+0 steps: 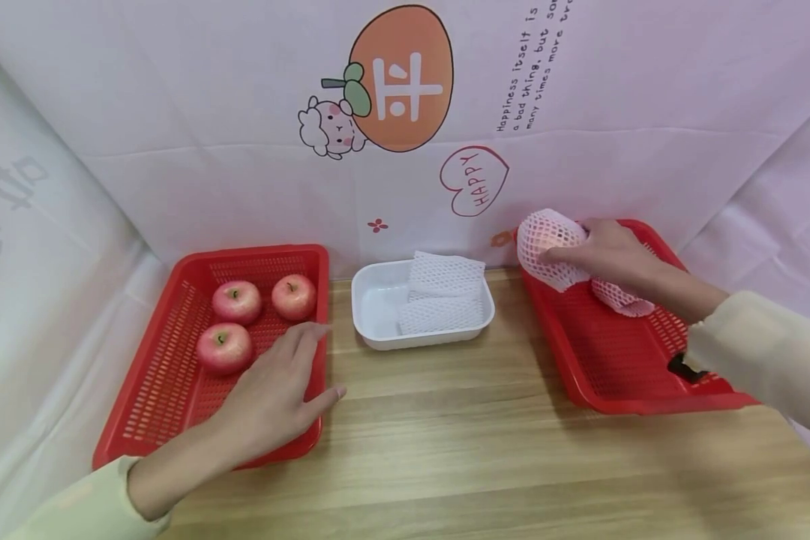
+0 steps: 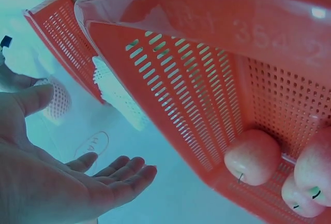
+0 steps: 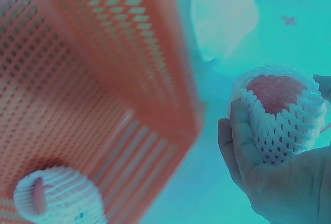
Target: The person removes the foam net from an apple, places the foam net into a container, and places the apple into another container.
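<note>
In the head view my right hand (image 1: 610,255) grips an apple in a white foam net (image 1: 550,249), above the back left corner of the right red basket (image 1: 607,375). The right wrist view shows the apple's red skin (image 3: 274,93) through the net's open end, with fingers curled round it. Another netted apple (image 1: 622,297) lies in that basket, partly behind my hand. My left hand (image 1: 273,394) hovers over the right rim of the left red basket (image 1: 145,375), fingers spread and holding nothing. Three bare apples (image 1: 225,349) sit in the left basket.
Between the baskets stands a white tray (image 1: 381,304) with foam nets (image 1: 445,296) in its right part. Both baskets and the tray are on a wood-grain table (image 1: 439,435). A printed white cloth (image 1: 243,150) hangs behind them.
</note>
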The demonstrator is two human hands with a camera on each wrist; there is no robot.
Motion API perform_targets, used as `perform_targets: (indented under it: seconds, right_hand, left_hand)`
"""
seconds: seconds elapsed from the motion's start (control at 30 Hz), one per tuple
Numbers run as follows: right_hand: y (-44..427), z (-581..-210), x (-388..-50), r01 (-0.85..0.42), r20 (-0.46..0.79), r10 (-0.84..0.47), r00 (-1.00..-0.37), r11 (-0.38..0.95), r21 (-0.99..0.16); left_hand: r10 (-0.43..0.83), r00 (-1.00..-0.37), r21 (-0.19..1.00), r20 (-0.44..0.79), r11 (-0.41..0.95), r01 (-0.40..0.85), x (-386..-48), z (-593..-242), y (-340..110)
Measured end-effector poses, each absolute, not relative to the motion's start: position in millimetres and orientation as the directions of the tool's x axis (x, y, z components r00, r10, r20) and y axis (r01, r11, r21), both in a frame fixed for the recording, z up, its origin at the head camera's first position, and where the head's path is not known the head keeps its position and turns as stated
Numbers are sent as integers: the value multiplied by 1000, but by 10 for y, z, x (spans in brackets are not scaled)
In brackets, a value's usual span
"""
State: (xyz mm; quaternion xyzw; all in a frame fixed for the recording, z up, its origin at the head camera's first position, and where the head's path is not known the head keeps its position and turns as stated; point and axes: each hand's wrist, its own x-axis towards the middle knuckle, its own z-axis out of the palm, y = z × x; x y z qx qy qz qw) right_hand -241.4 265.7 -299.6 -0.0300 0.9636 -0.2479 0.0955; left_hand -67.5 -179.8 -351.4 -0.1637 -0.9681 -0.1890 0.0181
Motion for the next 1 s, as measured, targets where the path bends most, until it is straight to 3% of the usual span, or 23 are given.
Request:
perform_targets:
  seconds: [0.27,0.63,1.0]
  right_hand:
    - [2338,-2888,-2140,-105,-132,-200,-971,850,-517]
    - [1928,-3015,-1773,-243,-87,-331,-940,824,-512]
    - [1699,-3285,-1564,-361,-59,-458,-887,767,-530]
  left_hand:
    - [351,-929,295,114,881,369,-650,-3528,-1772]
    - [398,-905,217,152,880,423,-631,-3584,-1750]
    - [385,-913,235,137,882,408,-610,-3592,-1721]
